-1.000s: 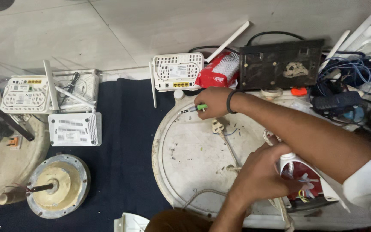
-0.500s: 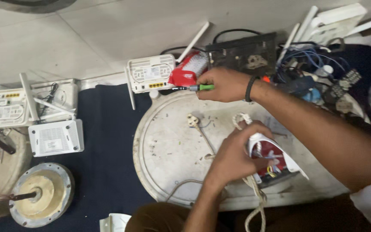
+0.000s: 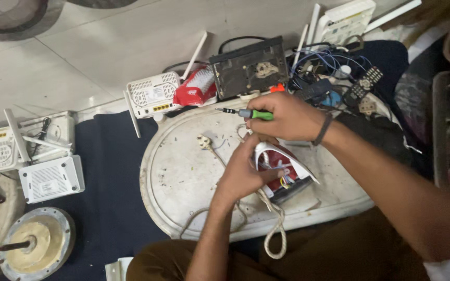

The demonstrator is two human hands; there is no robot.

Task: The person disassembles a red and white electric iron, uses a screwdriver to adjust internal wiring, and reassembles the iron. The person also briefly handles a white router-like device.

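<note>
The right hand (image 3: 287, 117) is closed round a green-handled screwdriver (image 3: 246, 113), its tip lying level and pointing left, clear of the work, near the far edge of the white oval marble slab (image 3: 183, 177); the left hand (image 3: 243, 169) has its fingers curled on the open back of a red and white electric iron (image 3: 282, 171), steadying it on its side near the slab's middle so the coloured wires face up; its white braided cord (image 3: 274, 229) loops off the near edge.

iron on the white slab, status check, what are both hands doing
Right hand grips green-handled screwdriver, tip pointing left. Left hand steadies opened red and white iron on slab. Cord trails off near edge; plug lies loose.
</note>
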